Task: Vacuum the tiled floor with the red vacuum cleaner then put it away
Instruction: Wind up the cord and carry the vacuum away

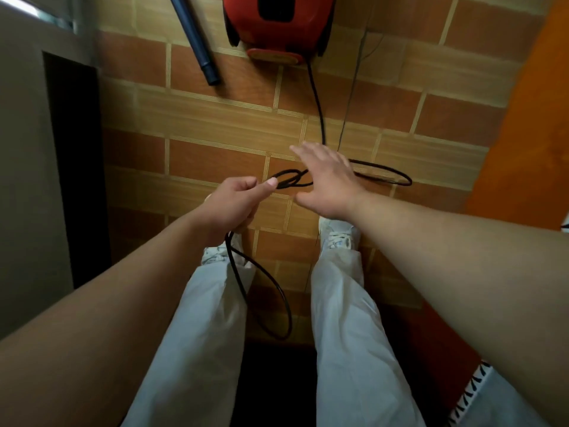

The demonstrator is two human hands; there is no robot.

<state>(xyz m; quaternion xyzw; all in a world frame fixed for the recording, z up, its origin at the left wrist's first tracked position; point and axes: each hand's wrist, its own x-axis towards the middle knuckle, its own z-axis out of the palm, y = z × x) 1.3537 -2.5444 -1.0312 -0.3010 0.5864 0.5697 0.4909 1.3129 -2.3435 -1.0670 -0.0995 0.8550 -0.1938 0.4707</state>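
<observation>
The red vacuum cleaner (278, 26) stands on the tiled floor (215, 118) at the top centre. Its black power cord (317, 97) runs from the rear of the body toward me and loops on the tiles. My left hand (234, 204) grips a bunch of the cord, with one loop sticking out past the thumb and another hanging down in front of my left leg. My right hand (326, 180) hovers over the cord with straight, spread fingers and holds nothing. The dark vacuum tube (197, 41) lies slanted to the left of the body.
A grey wall with a dark opening (74, 167) runs along the left. An orange surface (529, 118) borders the floor at right. My white trouser legs and shoes (338, 235) stand on the tiles below the hands.
</observation>
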